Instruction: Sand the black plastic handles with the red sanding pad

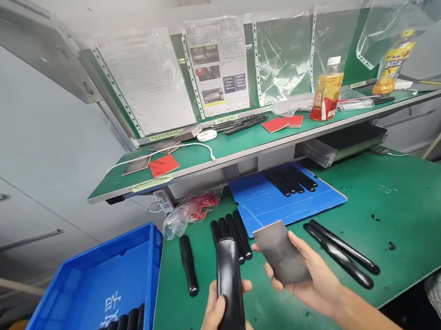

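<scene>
In my left hand [208, 328] is a glossy black handle-shaped tube [230, 297], held tilted with its rounded end pointing away from me. My right hand [321, 288] grips a flat dark grey sanding pad [282, 253] with a thin reddish edge, its face turned up. The pad and the tube are apart, side by side above the green table. Behind the held tube lie several similar black tubes [240, 234] in a row, with a single one [188, 265] to their left. Two more tubes [339, 255] rest to the right of my right hand.
A blue crate [155, 270] with several black tubes stands at left. A blue board [289, 207] carries more tubes. Behind is a green shelf [233, 141] with red pads [164, 165], a white cable and two drink bottles [326, 89]. A plastic bag [190, 211] sits beneath it.
</scene>
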The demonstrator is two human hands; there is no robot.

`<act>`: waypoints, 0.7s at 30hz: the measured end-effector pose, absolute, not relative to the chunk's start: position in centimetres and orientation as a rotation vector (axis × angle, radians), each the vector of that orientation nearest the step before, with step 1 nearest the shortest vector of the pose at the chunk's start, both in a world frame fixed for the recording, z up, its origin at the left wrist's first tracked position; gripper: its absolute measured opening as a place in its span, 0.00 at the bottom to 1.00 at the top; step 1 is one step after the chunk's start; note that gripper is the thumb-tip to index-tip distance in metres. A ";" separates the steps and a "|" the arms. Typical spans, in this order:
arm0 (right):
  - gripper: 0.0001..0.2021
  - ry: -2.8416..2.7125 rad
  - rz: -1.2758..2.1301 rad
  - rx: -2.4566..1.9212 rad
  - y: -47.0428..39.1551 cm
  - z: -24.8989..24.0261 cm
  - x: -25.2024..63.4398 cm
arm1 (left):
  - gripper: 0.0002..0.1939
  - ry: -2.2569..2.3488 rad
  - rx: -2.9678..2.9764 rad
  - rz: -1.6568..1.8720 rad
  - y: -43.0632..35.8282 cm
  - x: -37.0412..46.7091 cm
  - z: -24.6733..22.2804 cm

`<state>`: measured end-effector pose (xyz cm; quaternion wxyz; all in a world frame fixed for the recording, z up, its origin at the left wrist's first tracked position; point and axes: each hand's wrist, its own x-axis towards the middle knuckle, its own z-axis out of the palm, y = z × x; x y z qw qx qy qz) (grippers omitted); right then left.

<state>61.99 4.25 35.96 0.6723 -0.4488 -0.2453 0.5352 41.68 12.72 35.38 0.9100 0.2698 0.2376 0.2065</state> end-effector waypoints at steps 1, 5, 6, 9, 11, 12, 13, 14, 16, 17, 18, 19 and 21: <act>0.31 -0.394 1.321 -0.820 4.3 36.2 61.0 | 0.18 0.508 0.578 0.418 13.0 42.1 35.3; 0.28 -0.218 1.416 -0.528 4.6 36.8 59.0 | 0.29 0.649 0.652 0.510 13.1 42.4 34.6; 0.28 -0.243 1.398 -0.537 4.6 36.7 58.7 | 0.30 0.696 0.689 0.558 13.0 42.2 34.6; 0.28 -0.374 1.275 -0.731 4.2 35.7 58.1 | 0.48 0.764 0.763 0.664 12.5 41.3 34.8; 0.29 -0.584 1.058 -0.956 4.0 34.9 57.9 | 0.50 0.750 0.682 0.682 12.3 40.9 34.9; 0.28 -0.759 0.885 -1.078 4.0 34.7 57.9 | 0.47 0.739 0.603 0.675 12.2 40.8 34.9; 0.27 -0.990 0.658 -1.167 4.1 34.7 57.9 | 0.44 0.724 0.518 0.663 12.2 40.7 34.8; 0.26 -1.261 0.399 -1.208 4.4 34.8 57.9 | 0.42 0.705 0.440 0.656 12.2 40.7 34.7; 0.25 -1.736 -0.122 -1.172 5.2 35.6 57.8 | 0.37 0.666 0.345 0.639 12.2 40.7 34.5; 0.25 -1.864 -0.318 -1.153 5.7 36.1 57.6 | 0.34 0.655 0.334 0.625 12.3 40.7 34.4; 0.23 -1.912 -0.451 -1.152 6.1 36.6 57.2 | 0.30 0.652 0.341 0.611 12.3 40.7 34.4; 0.22 -1.920 -0.513 -1.165 6.5 37.1 56.7 | 0.26 0.653 0.357 0.598 12.4 40.6 34.5; 0.19 -1.964 -0.513 -1.110 7.0 37.6 55.5 | 0.21 0.649 0.397 0.568 12.6 40.4 34.9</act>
